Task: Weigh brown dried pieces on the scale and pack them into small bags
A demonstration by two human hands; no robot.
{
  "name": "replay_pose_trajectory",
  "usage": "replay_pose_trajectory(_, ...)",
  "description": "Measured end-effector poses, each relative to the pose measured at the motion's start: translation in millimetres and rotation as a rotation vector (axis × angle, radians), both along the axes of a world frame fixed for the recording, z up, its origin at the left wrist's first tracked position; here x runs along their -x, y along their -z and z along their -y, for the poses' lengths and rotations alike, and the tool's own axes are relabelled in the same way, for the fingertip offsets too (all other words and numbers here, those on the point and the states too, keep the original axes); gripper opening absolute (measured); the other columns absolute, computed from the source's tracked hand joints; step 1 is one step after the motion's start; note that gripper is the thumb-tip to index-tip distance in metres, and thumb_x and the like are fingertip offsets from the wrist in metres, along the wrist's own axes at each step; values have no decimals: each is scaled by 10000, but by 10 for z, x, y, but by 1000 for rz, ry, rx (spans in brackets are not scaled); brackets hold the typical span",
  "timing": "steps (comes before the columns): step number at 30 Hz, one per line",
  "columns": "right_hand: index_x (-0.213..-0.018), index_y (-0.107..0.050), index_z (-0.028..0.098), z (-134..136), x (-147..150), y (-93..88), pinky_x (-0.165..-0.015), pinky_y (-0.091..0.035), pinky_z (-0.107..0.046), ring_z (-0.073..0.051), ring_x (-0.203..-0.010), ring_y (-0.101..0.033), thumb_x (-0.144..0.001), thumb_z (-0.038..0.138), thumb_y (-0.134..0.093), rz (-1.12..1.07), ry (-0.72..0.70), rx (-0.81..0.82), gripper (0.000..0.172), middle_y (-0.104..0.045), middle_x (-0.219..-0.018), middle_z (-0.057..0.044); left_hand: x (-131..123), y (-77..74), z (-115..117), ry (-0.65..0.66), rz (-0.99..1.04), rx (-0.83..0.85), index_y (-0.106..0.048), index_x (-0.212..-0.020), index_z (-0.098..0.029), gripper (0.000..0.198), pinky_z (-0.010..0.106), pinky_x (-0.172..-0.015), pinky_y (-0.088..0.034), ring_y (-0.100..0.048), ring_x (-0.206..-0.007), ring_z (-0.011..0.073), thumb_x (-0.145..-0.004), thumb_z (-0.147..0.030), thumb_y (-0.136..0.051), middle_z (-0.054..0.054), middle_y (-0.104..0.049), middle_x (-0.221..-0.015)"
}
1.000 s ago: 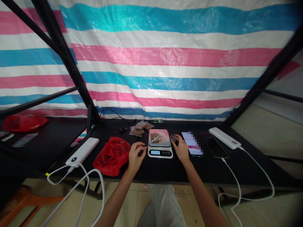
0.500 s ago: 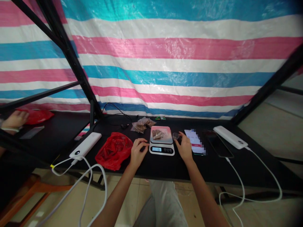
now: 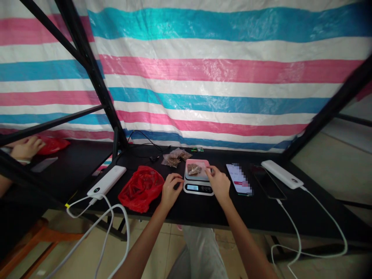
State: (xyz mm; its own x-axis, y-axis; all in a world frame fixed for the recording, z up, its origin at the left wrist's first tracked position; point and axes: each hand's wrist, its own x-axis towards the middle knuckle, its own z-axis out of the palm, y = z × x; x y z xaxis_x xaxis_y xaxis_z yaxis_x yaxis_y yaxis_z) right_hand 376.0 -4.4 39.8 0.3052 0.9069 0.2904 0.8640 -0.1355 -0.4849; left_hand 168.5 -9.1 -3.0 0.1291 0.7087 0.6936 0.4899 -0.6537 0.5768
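Observation:
A small kitchen scale point(image 3: 197, 188) with a lit display stands in front of me on the black table. On its pink-and-blue platform lies a small clear bag point(image 3: 194, 169) of brown bits. My right hand point(image 3: 217, 184) reaches over the scale's right side, thumb and finger pinching the bag's clear end. My left hand point(image 3: 171, 188) rests at the scale's left edge, fingers loosely curved and thumb apart, holding nothing. Behind the scale, several similar filled bags point(image 3: 176, 157) lie in a pile. The small round clear piece beside my right hand is mostly hidden.
A crumpled red plastic bag point(image 3: 141, 189) lies left of my left hand. A white power bank point(image 3: 107, 181) is farther left. A lit phone point(image 3: 238, 179), a dark phone point(image 3: 267, 182) and another power bank point(image 3: 281, 174) lie right. Another person's hand point(image 3: 27, 149) works at far left.
My right hand has moved left from beside the small round clear piece onto the scale's platform and the bag. My left hand stays by the scale. The view has tilted slightly upward.

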Motion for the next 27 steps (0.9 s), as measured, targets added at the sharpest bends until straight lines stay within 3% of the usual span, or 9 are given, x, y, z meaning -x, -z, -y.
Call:
replay_pose_trajectory(4, -928, -648, 275, -131, 49, -51, -522, -314, -252, -210, -681, -612, -806, 519, -471, -12, -9, 112, 324, -662, -739, -55, 2, -2, -8, -1, 8, 5, -620, -779, -183, 120, 300, -779, -423, -519, -864, 158, -766, -99, -535, 37, -571, -878)
replay_pose_trajectory(9, -854, -644, 255, -194, 70, 41, -547, -367, -262, -209, -677, -620, -812, 427, -505, -55, -69, 74, 225, -668, -715, -48, 9, 1, -26, -1, 18, 28, -617, -762, -186, 113, 309, -803, -419, -525, -869, 161, -770, -117, -528, 36, -571, -869)
replay_pose_trajectory(12, -855, -619, 230, -161, 191, 29, -594, -408, -259, -179, -679, -617, -832, 323, -499, -100, -237, -49, 153, -674, -785, -32, 8, -3, -25, 6, 57, 87, -611, -838, -191, 109, 297, -775, -436, -523, -909, 171, -792, -164, -517, 53, -563, -927)
replay_pose_trajectory(14, -895, -602, 225, -105, 310, -27, -659, -428, -269, -174, -742, -612, -855, 287, -463, -93, -410, -154, 157, -660, -875, -35, 10, -3, -23, 11, 119, 128, -573, -1005, -194, 212, 302, -785, -444, -506, -995, 190, -799, -208, -525, 80, -540, -1048)
replay_pose_trajectory(17, -905, -594, 230, 10, 493, -126, -741, -431, -283, -180, -853, -586, -864, 270, -450, -66, -654, -239, 156, -636, -906, -35, 25, 19, -40, 17, 256, 151, -430, -1232, -196, 435, 371, -958, -363, -410, -1179, 216, -812, -260, -522, 109, -449, -1255)
replay_pose_trajectory(19, -901, -600, 234, 75, 587, -153, -747, -432, -283, -178, -855, -580, -861, 260, -460, -93, -723, -242, 147, -635, -879, -30, 45, 48, -72, 55, 370, 215, -407, -1267, -200, 449, 396, -1035, -278, -375, -1232, 214, -835, -290, -489, 102, -431, -1308)
replay_pose_trajectory(24, -885, -633, 229, 71, 666, 27, -666, -446, -262, -165, -777, -600, -859, 284, -461, -296, -684, -248, 182, -661, -870, -27, 114, 81, -149, 320, 602, 588, -593, -1099, -143, 409, 362, -917, -414, -583, -1001, 230, -760, -373, -587, 113, -638, -1074)
replay_pose_trajectory(27, -886, -647, 217, -4, 651, 215, -548, -437, -238, -152, -684, -604, -826, 331, -503, -433, -577, -274, 193, -676, -860, -29, 158, 47, -156, 310, 800, 699, -566, -1156, -135, 553, 334, -855, -453, -633, -885, 212, -659, -339, -697, 98, -693, -934)
